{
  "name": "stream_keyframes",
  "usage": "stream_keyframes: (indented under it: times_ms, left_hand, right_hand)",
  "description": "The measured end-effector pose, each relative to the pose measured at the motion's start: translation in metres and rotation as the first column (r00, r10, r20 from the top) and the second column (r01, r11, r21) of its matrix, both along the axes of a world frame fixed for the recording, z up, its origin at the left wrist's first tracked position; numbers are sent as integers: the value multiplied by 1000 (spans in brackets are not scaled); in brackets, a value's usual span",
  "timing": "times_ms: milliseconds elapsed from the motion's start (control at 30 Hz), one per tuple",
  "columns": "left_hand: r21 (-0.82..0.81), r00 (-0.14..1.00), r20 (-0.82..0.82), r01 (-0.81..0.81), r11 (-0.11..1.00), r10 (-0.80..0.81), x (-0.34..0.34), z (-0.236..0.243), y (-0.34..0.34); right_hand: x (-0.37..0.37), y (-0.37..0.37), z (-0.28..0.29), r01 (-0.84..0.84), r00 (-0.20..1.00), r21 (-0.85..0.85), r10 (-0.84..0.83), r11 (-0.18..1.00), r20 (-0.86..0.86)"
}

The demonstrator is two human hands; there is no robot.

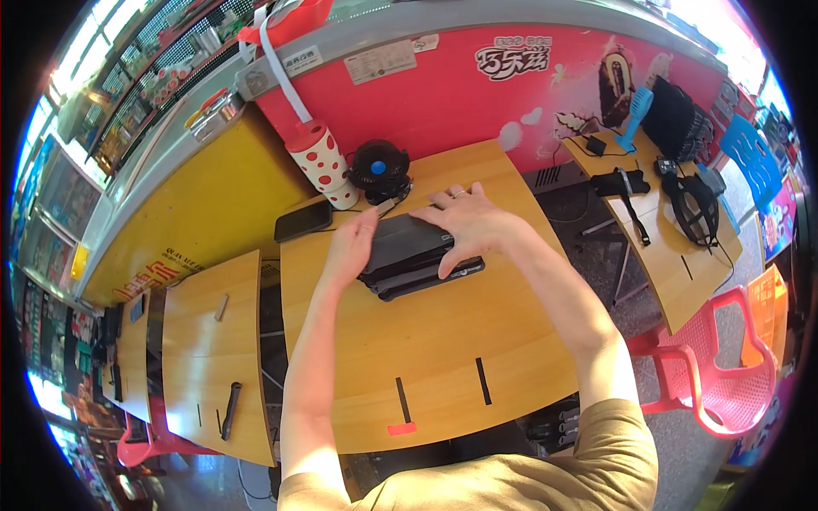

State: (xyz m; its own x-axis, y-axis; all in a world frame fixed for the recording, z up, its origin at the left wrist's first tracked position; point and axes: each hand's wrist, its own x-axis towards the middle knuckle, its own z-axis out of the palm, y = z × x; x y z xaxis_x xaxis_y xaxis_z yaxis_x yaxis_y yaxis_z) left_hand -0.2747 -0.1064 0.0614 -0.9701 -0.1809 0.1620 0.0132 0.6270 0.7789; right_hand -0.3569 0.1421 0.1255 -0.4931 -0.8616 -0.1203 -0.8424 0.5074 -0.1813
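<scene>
A stack of flat black cases (405, 242) lies at the far middle of the wooden table; I cannot make out their exact kind. The top case sits slightly askew over the lower ones. My left hand (351, 245) grips its left end, the fingers pressed together along the side. Across its right end reaches my right hand (469, 223), with a ring on one finger, fingers over the far edge and thumb at the near side. Just beyond my left hand are a black phone (303, 222), a black round fan (378, 170) and a red-dotted white cup (326, 166).
Black tape strips (483, 381) and a red one (401, 428) mark the near tabletop (443, 341). A red panel (409, 102) rises behind it. To the right are another table (673, 272) with straps and a blue handheld fan (635, 117), and a pink chair (716, 366). More tables (204, 341) stand left.
</scene>
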Motion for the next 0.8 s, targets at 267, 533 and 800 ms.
stream_keyframes:
  times_ms: [267,533,800]
  left_hand:
    - [917,992,-69,21,399,108,22,-28,-6]
    - [841,993,-97,49,539,61,16,-46,-10]
    - [952,979,-169,131,278,115,15,-45,5]
  right_hand:
    - [11,37,-56,157,986,-700,-65,697,156]
    - [10,25,-76,-51,927,-564,-170,824,-333]
    - [13,15,-83,-14,948,-567,-170,824,-271]
